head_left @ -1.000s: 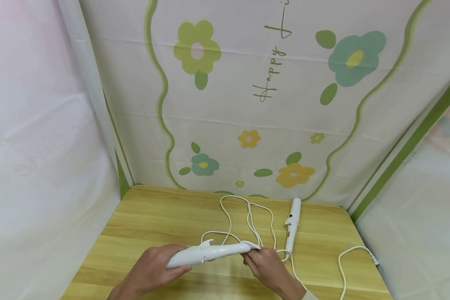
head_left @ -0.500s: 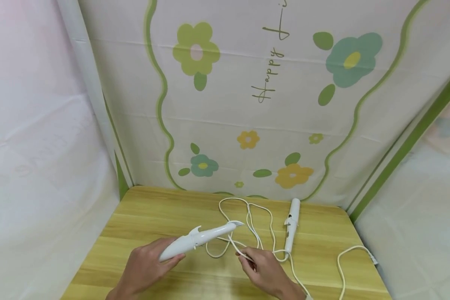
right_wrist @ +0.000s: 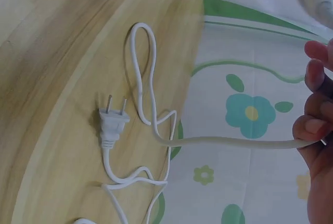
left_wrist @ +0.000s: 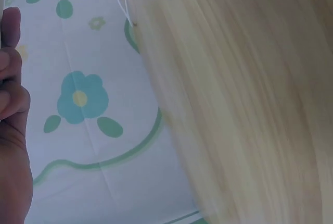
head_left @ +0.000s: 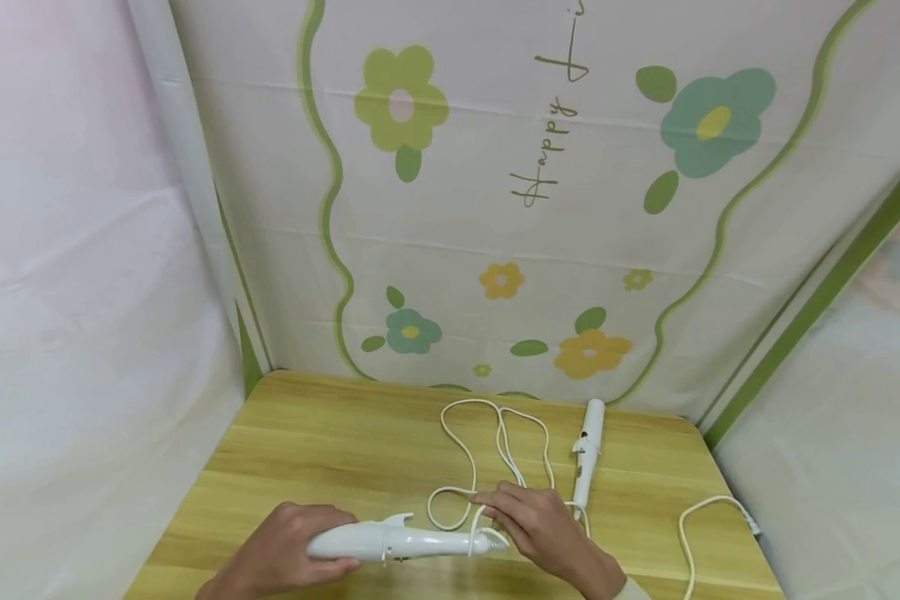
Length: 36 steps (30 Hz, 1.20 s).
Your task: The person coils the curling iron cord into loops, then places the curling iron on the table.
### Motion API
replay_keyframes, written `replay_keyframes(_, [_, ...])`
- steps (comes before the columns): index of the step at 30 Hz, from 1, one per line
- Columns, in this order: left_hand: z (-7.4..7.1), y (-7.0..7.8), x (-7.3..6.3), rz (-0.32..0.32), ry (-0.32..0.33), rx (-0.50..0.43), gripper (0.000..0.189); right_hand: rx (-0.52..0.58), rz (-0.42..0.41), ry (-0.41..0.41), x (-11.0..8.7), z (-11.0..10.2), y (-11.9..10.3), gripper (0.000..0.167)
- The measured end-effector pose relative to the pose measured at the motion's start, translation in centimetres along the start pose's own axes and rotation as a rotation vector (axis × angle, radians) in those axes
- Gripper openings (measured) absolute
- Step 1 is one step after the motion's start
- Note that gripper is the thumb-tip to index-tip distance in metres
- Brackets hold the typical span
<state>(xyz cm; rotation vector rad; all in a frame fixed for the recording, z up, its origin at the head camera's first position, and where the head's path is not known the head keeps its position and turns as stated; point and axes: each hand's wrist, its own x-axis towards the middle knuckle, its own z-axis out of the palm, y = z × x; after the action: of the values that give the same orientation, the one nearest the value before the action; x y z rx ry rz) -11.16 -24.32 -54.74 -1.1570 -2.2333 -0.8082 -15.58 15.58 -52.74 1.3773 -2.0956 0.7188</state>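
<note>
My left hand (head_left: 288,546) grips the thick end of a white curling iron (head_left: 420,543), a slim wand with a small fin-like lever. It lies nearly level above the table. My right hand (head_left: 543,529) is at its narrow end and pinches the white cord (right_wrist: 234,141), which crosses over that end near the ribbed cord sleeve (head_left: 498,542). In the right wrist view the cord runs taut from the fingers to a loop over the table. The left wrist view shows only the left fingers (left_wrist: 13,99) at its edge.
A second white curling iron (head_left: 587,458) lies at the back right of the wooden table (head_left: 330,425). Loose cord loops (head_left: 457,403) spread behind my hands. A two-pin plug (right_wrist: 113,122) shows in the right wrist view. Another cord (head_left: 684,542) lies at the right edge. Flower-printed cloth (head_left: 457,208) stands behind.
The curling iron tilted up and away from the right hand, then came back down level. The right hand moved with the cord, which now passes over the narrow end.
</note>
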Motion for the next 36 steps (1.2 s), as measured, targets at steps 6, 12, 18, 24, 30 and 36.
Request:
replay_keyframes(6, [0.4, 0.1, 0.0, -0.028, 0.062, -0.112, 0.034, 0.018, 0.012, -0.012, -0.1, 0.2, 0.0, 0.026])
replay_keyframes(12, [1.3, 0.2, 0.0, -0.11, 0.109, -0.163, 0.036, 0.024, 0.091, -0.041, -0.3, 0.5, -0.6, 0.048])
replay_keyframes(18, [1.0, 0.7, 0.5, -0.145, 0.027, -0.062, 0.035, 0.045, 0.148, -0.096, -0.6, 0.4, -0.9, 0.055])
replay_keyframes(24, [0.5, 1.1, 1.4, -0.179, -0.091, -0.022, 0.032, 0.083, 0.219, -0.149, -1.0, 0.5, -0.6, 0.056])
replay_keyframes(30, [0.5, 1.5, 1.7, -0.223, -0.171, -0.024, 0.027, 0.121, 0.308, -0.157, -0.9, 0.9, -0.6, 0.056])
replay_keyframes(36, [1.2, 1.8, 1.9, -0.223, -0.034, -0.005, 0.025, 0.062, 0.343, -0.079, -0.1, 1.6, -1.5, 0.025])
